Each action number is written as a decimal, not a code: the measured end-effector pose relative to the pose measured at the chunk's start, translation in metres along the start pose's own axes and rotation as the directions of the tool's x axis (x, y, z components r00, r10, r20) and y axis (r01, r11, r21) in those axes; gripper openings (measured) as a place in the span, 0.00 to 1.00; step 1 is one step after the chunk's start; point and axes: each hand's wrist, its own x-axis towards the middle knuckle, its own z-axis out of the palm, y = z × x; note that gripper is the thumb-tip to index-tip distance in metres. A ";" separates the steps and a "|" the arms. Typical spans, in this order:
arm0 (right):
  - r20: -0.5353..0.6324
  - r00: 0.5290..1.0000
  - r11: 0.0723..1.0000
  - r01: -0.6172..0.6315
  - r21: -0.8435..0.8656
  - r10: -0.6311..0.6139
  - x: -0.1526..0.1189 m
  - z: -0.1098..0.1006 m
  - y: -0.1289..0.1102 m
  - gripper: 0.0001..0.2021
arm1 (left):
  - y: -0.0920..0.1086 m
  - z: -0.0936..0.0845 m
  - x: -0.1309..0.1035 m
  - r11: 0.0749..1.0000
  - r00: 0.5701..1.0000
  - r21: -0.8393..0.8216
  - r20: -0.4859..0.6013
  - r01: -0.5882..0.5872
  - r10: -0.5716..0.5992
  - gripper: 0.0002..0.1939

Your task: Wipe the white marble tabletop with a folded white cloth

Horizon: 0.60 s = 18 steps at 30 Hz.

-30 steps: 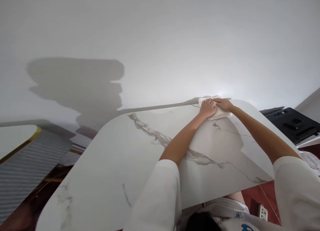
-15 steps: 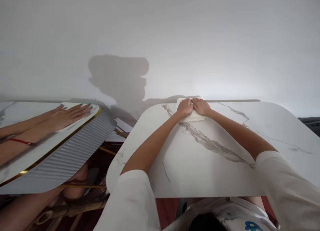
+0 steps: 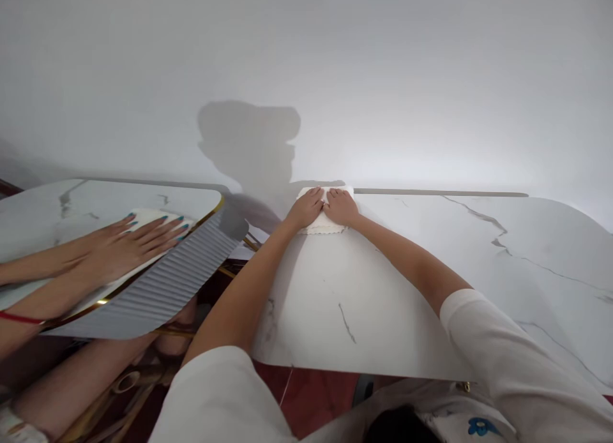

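Note:
A white cloth (image 3: pixel 325 225) lies flat on the white marbled tabletop (image 3: pixel 393 328), at its far edge by the wall. Pressed on the cloth's left part is my left hand (image 3: pixel 308 208), its fingers spread and pointing at the wall. Beside it, nearly touching, my right hand (image 3: pixel 341 207) rests on the cloth with its fingers apart. Part of the cloth is hidden under both palms.
At the left, another person's hands (image 3: pixel 138 239) with blue nails rest on a white cloth (image 3: pixel 148 218) on a second marbled table (image 3: pixel 29 203) with a gold edge. A grey wall (image 3: pixel 407 79) stands behind both tables.
Both my hands and the cloth have moved left along the tabletop's far edge, and my fingers have straightened. The view has shifted; the other person's cloth shows more.

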 end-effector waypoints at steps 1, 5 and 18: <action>-0.013 1.000 1.000 0.009 -0.004 -0.009 -0.002 0.001 -0.007 0.22 | -0.004 -0.002 -0.006 1.000 1.000 0.000 -0.003 0.006 -0.006 0.29; -0.039 0.999 0.999 0.031 -0.019 -0.031 -0.016 0.001 -0.034 0.23 | -0.013 -0.006 -0.033 1.000 1.000 0.017 -0.005 -0.020 0.021 0.29; 0.029 0.990 0.983 0.136 0.120 -0.140 -0.103 -0.016 -0.122 0.28 | 0.000 -0.030 -0.177 0.999 0.999 0.040 -0.040 0.004 -0.002 0.29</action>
